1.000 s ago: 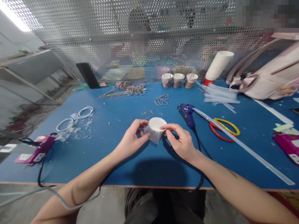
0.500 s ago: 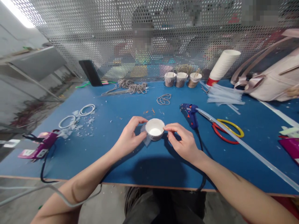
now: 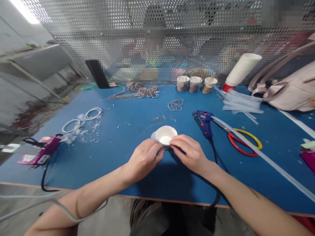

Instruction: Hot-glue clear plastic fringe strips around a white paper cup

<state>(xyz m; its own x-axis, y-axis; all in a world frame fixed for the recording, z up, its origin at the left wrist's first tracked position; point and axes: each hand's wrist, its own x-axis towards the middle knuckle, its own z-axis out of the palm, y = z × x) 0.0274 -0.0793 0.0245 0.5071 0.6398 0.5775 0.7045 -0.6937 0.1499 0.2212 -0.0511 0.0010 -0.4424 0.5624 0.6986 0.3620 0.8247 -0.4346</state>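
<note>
A small white paper cup point(image 3: 166, 133) stands upright on the blue table, its open mouth facing up. Clear plastic film point(image 3: 153, 135) sticks out at its left side. My left hand point(image 3: 145, 155) is closed, thumb and fingers pinched against the cup's near left side; whether film is caught between them is hidden. The fingers of my right hand point(image 3: 190, 152) pinch the near right part of the rim. A blue glue gun point(image 3: 204, 123) lies to the right of the cup, with a long clear glue stick point(image 3: 261, 159) in its back end.
Scissors point(image 3: 242, 141) with red and yellow handles lie under the glue stick. Behind are grey cord point(image 3: 147, 92), three small cups point(image 3: 195, 85), stacked paper cups point(image 3: 242, 70), plastic strips point(image 3: 242, 102) and a phone point(image 3: 97, 74). White rings point(image 3: 93, 113) and a purple device point(image 3: 44, 150) lie left.
My left hand has shifted from the cup's left side to its near side, and its fingers have closed. My right fingers have slid along the rim toward me. The view has shifted slightly.
</note>
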